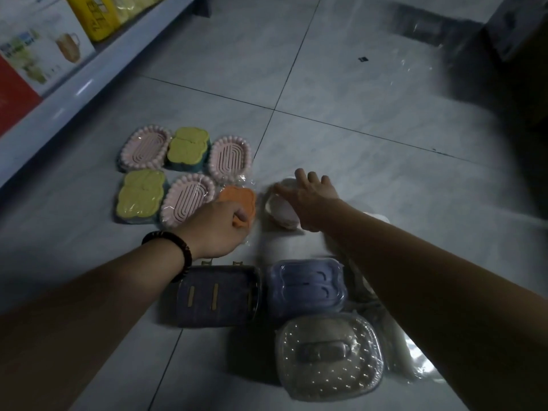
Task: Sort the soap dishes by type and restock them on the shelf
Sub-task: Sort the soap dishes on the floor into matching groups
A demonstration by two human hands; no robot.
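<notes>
Near stock: clear-lidded beige dish (329,355), lilac dish (305,287) and dark purple dish (218,295) lie wrapped on the floor tiles (341,84), nearest the camera.
Far-left group: pink ribbed dishes (145,149) and yellow-green dishes (141,192) lie mixed, touching.
Left hand (215,228): fingers curled onto the orange dish (238,200); grip likely closed.
Right hand (311,200): fingers spread, resting on a blurred pale dish (281,213); not yet clamped.
Shelf (74,93): far left, holding boxed goods (44,51).
Handling advice: grip rims through the slippery wrap; place orange beside matching shapes, keeping types apart.
</notes>
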